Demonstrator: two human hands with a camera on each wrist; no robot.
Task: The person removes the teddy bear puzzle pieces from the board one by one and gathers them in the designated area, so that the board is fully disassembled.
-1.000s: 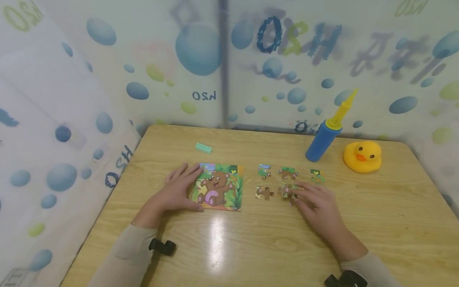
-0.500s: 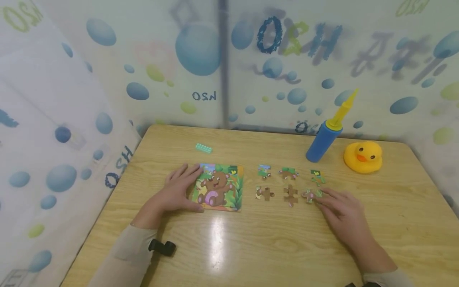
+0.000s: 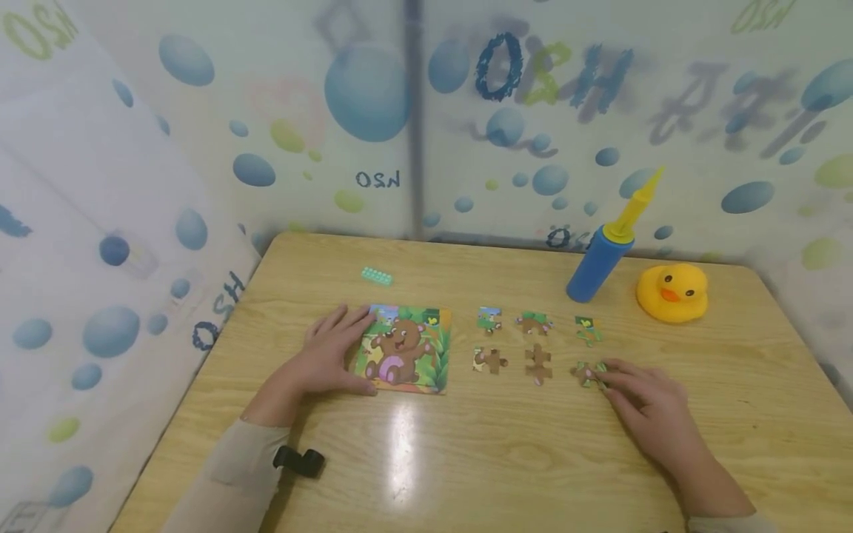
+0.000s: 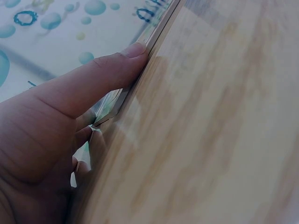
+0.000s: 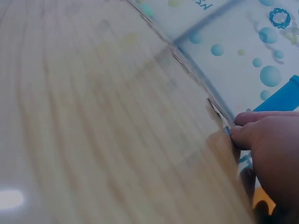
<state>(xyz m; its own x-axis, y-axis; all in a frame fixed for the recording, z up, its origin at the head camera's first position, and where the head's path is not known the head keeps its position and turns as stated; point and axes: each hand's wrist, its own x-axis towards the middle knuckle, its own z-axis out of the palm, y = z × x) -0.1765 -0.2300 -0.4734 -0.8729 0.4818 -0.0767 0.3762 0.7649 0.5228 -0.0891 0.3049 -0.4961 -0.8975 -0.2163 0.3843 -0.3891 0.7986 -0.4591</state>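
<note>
At right hand's (image 3: 648,403) fingertips (image 3: 611,365); puzzle piece (image 3: 585,374)

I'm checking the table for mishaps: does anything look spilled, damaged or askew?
Nothing clearly stands out: no spill or damage shows. The loose puzzle pieces lie in two rows, with the right hand pinching one. The blue pump appears to lean rightward, though that may just be the camera's angle.
</note>
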